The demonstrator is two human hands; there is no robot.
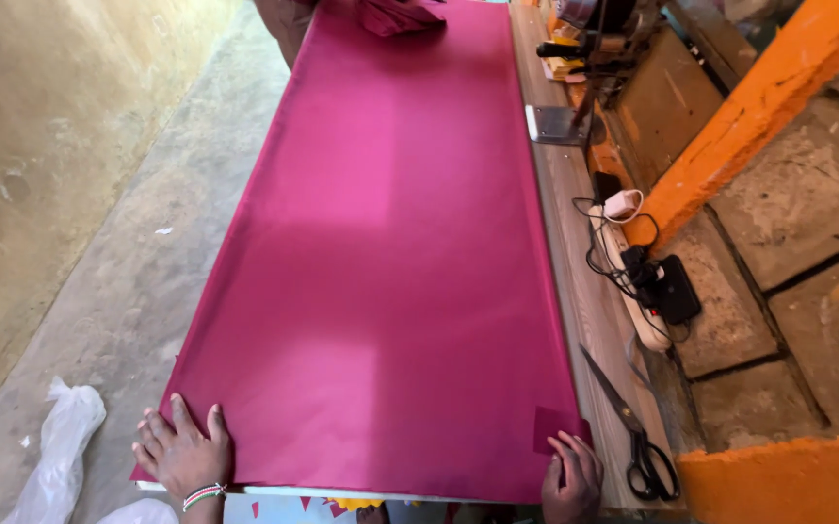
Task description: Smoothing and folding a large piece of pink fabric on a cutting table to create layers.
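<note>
Two hands: both flat, fingers spread, pressing the cloth, gripping nothing.
Left hand point(183, 450): on the near left corner, beaded band at the wrist.
Right hand point(572, 475): on the near right corner.
Cloth point(390, 252): magenta, spread smooth along the table point(575, 281), bunched at the far end.
Scissors point(638, 437): on bare wood, just right of the right hand.
Power strip point(633, 281): farther right, cables plugged in.

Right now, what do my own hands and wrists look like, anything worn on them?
Both hands are bare, no gloves or sleeves showing. The left hand has a beaded bracelet at the wrist, striped in white, red and green. The right hand shows nothing worn; its wrist is cut off by the frame edge.
</note>
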